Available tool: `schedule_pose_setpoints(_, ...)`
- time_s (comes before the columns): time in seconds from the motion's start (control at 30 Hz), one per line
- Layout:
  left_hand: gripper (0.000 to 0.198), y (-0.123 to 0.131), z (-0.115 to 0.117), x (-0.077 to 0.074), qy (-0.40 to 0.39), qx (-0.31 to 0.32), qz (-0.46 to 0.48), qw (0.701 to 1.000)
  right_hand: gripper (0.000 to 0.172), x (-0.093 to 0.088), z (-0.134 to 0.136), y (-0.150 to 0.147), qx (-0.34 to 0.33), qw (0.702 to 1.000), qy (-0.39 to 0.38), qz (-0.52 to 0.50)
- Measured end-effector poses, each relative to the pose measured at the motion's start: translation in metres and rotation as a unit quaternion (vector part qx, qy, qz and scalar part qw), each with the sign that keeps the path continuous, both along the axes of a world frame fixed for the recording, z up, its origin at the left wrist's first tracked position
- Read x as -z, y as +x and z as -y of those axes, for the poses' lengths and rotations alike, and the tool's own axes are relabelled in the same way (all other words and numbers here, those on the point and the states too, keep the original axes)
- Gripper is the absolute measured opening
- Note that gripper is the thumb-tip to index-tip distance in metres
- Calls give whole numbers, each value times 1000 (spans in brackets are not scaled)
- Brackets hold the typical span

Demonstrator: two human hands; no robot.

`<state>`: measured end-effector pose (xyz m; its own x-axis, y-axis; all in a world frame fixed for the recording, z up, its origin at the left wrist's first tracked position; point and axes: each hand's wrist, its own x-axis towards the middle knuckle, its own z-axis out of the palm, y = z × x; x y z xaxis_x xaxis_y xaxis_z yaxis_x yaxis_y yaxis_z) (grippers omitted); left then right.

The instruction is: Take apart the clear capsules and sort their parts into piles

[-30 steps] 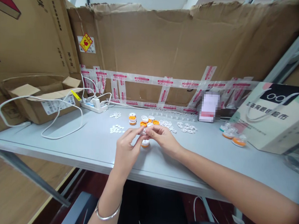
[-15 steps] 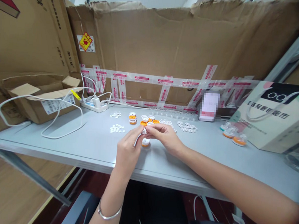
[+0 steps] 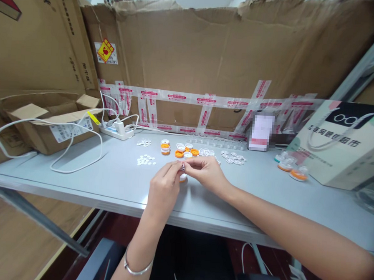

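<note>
My left hand (image 3: 166, 185) and my right hand (image 3: 208, 173) meet fingertip to fingertip above the table. Pinched between them is a small whitish part (image 3: 183, 167), mostly covered by the fingers. Just below it, an orange and white round piece (image 3: 183, 178) rests on the table, partly hidden by my left hand. Behind the hands lie orange rings (image 3: 179, 154) and white rings (image 3: 188, 155). A short stack of orange and white rings (image 3: 165, 147) stands to their left. Small white discs (image 3: 146, 160) are spread farther left, and white openwork pieces (image 3: 233, 158) lie to the right.
A power strip (image 3: 117, 131) with looping white cables and an open carton (image 3: 59, 116) are at the left. At the right are a phone (image 3: 262, 131), clear-topped orange pieces (image 3: 298, 174) and a paper bag (image 3: 337, 143). A large cardboard sheet (image 3: 191, 52) stands behind.
Both hands have shifted slightly, the left one rightward, and the fingers have closed further around the small part. The round piece below is now more covered.
</note>
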<state>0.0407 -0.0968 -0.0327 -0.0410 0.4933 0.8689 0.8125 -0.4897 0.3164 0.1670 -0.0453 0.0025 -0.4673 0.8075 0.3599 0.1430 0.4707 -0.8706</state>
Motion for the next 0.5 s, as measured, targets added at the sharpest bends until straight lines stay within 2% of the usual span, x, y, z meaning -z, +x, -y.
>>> schedule_pose_setpoints(0.27,17,1,-1,1,-35,-18,-18,999,17,9,-6,0,-16,998,-53,-29)
schedule_pose_setpoints(0.37,18,0,0,0,-44,-5,-5,999,15,9,-8,-1,-17,995,-88,-45)
schedule_pose_setpoints(0.5,19,-1,1,0,-50,32,44,997,12,2,-7,-3,2,983,-171,-74)
